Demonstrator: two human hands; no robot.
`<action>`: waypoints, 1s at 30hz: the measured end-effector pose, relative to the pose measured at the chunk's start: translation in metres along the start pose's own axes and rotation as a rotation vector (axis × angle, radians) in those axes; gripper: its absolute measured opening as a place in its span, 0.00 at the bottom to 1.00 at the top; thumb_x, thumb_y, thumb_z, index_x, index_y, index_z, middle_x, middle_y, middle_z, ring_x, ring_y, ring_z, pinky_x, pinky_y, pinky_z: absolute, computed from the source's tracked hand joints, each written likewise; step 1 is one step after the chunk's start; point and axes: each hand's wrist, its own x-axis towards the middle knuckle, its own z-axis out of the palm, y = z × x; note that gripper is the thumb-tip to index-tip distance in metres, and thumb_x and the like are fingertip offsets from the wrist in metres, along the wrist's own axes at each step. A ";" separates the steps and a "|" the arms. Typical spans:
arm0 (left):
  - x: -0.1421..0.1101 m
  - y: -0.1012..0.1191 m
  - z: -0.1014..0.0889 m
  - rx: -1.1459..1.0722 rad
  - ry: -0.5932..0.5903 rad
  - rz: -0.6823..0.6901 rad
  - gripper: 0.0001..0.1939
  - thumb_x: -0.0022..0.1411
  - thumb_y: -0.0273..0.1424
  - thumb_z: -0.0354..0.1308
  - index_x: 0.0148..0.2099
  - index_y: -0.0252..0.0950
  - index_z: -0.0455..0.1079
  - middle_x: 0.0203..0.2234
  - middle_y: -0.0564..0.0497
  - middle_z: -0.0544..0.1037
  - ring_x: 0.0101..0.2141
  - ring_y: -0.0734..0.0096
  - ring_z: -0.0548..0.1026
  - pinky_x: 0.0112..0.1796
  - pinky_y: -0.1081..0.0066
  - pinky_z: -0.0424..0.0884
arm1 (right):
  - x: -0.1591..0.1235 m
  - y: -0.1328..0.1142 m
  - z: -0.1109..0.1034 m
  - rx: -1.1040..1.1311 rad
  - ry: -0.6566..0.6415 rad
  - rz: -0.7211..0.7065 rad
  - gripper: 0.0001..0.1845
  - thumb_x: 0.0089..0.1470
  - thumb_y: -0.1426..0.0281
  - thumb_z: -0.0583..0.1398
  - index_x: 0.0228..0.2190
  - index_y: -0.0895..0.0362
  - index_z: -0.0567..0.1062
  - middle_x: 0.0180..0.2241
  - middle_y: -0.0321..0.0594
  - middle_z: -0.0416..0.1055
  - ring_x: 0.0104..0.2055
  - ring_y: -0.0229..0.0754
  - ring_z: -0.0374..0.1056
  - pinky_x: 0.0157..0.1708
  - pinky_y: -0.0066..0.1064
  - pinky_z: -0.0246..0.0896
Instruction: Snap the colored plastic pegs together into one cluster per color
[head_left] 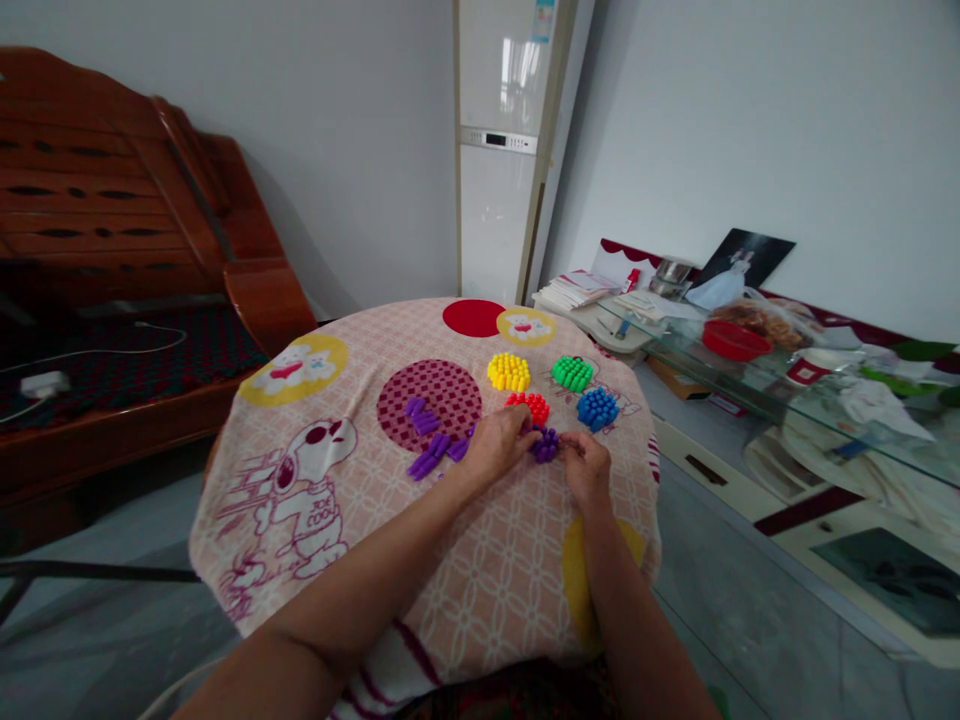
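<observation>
A small cluster of purple pegs stands upright on the cloth, between my two hands. My left hand is closed, its fingertips against the cluster's left side. From the right, my right hand pinches at the cluster's edge; its fingertips are too small to make out fully. Loose purple pegs lie flat to the left, partly behind my left hand, and more purple pegs lie above them. Just beyond my left fingers stands a red peg cluster, partly covered by them.
Upright clusters of yellow pegs, green pegs and blue pegs stand farther back on the round table's patterned cloth. A cluttered glass-topped cabinet is at the right, a wooden bench at the left.
</observation>
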 end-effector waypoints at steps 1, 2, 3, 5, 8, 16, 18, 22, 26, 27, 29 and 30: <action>0.002 -0.009 -0.007 0.029 0.017 -0.042 0.06 0.63 0.33 0.57 0.39 0.35 0.70 0.34 0.47 0.78 0.35 0.67 0.75 0.37 0.71 0.67 | 0.000 0.000 0.000 0.012 0.002 0.005 0.13 0.47 0.66 0.56 0.30 0.56 0.79 0.28 0.42 0.78 0.31 0.46 0.73 0.34 0.35 0.68; 0.004 -0.018 -0.013 0.074 0.022 -0.091 0.06 0.63 0.31 0.57 0.39 0.35 0.71 0.35 0.46 0.78 0.36 0.66 0.75 0.38 0.71 0.67 | 0.000 0.000 0.001 0.022 0.004 0.007 0.13 0.46 0.66 0.56 0.29 0.56 0.79 0.28 0.42 0.78 0.30 0.46 0.73 0.33 0.35 0.68; 0.005 -0.027 -0.018 0.123 0.012 -0.139 0.06 0.62 0.31 0.57 0.40 0.35 0.72 0.37 0.45 0.79 0.37 0.65 0.76 0.38 0.70 0.67 | 0.001 0.000 0.001 0.028 0.007 0.007 0.13 0.46 0.67 0.55 0.29 0.56 0.78 0.28 0.42 0.78 0.30 0.46 0.73 0.33 0.35 0.68; 0.006 -0.045 -0.025 0.218 -0.053 -0.208 0.09 0.60 0.33 0.59 0.42 0.36 0.73 0.39 0.44 0.79 0.40 0.62 0.77 0.39 0.70 0.68 | 0.001 -0.001 0.001 0.027 0.017 0.000 0.12 0.45 0.67 0.56 0.29 0.56 0.78 0.27 0.41 0.78 0.30 0.45 0.73 0.33 0.34 0.68; 0.005 -0.062 -0.027 0.312 -0.173 -0.220 0.10 0.57 0.35 0.63 0.41 0.37 0.75 0.41 0.44 0.80 0.44 0.59 0.76 0.41 0.70 0.69 | 0.001 -0.002 0.001 0.024 0.024 0.000 0.12 0.44 0.67 0.55 0.28 0.56 0.78 0.27 0.41 0.78 0.30 0.45 0.73 0.32 0.34 0.68; 0.005 -0.051 -0.029 0.185 -0.101 -0.122 0.13 0.56 0.27 0.60 0.45 0.35 0.75 0.40 0.44 0.80 0.41 0.62 0.78 0.42 0.70 0.70 | 0.001 0.003 0.001 0.039 0.019 0.014 0.14 0.44 0.67 0.56 0.30 0.57 0.79 0.28 0.41 0.79 0.30 0.45 0.73 0.32 0.34 0.69; 0.005 -0.040 -0.034 0.084 -0.073 -0.102 0.14 0.54 0.24 0.59 0.45 0.33 0.75 0.35 0.46 0.81 0.36 0.66 0.78 0.39 0.72 0.70 | 0.001 0.004 0.001 0.042 0.021 0.012 0.13 0.44 0.67 0.56 0.29 0.57 0.79 0.28 0.41 0.79 0.29 0.45 0.73 0.31 0.34 0.68; 0.002 -0.016 -0.039 -0.026 -0.119 -0.041 0.10 0.55 0.24 0.58 0.40 0.33 0.77 0.30 0.49 0.81 0.30 0.70 0.76 0.34 0.74 0.67 | 0.002 0.006 0.001 0.029 0.013 0.011 0.13 0.45 0.67 0.56 0.30 0.57 0.80 0.28 0.42 0.78 0.30 0.46 0.73 0.32 0.35 0.68; 0.000 -0.001 -0.033 0.005 -0.215 -0.039 0.08 0.54 0.27 0.60 0.38 0.34 0.78 0.28 0.50 0.80 0.30 0.70 0.76 0.33 0.74 0.66 | 0.001 0.007 0.001 0.026 0.006 0.038 0.13 0.45 0.66 0.57 0.31 0.57 0.79 0.28 0.42 0.78 0.30 0.46 0.72 0.32 0.35 0.68; 0.000 0.001 -0.029 0.013 -0.244 -0.056 0.08 0.54 0.28 0.61 0.37 0.34 0.78 0.27 0.51 0.80 0.30 0.69 0.76 0.33 0.74 0.66 | 0.001 0.006 0.001 0.024 0.004 0.042 0.13 0.45 0.66 0.57 0.31 0.57 0.79 0.28 0.42 0.78 0.29 0.46 0.72 0.32 0.35 0.68; 0.000 0.004 -0.021 0.020 -0.299 -0.101 0.06 0.54 0.30 0.63 0.34 0.35 0.78 0.26 0.51 0.80 0.30 0.69 0.76 0.32 0.74 0.65 | 0.001 0.003 0.000 0.021 0.006 0.035 0.13 0.46 0.66 0.57 0.30 0.57 0.79 0.28 0.42 0.78 0.30 0.46 0.72 0.32 0.35 0.68; 0.000 0.006 -0.016 0.022 -0.312 -0.125 0.06 0.53 0.31 0.63 0.34 0.35 0.77 0.26 0.51 0.79 0.30 0.69 0.76 0.32 0.74 0.65 | 0.001 0.001 0.000 0.019 0.010 0.027 0.13 0.46 0.66 0.57 0.30 0.57 0.79 0.28 0.43 0.78 0.30 0.46 0.72 0.32 0.35 0.68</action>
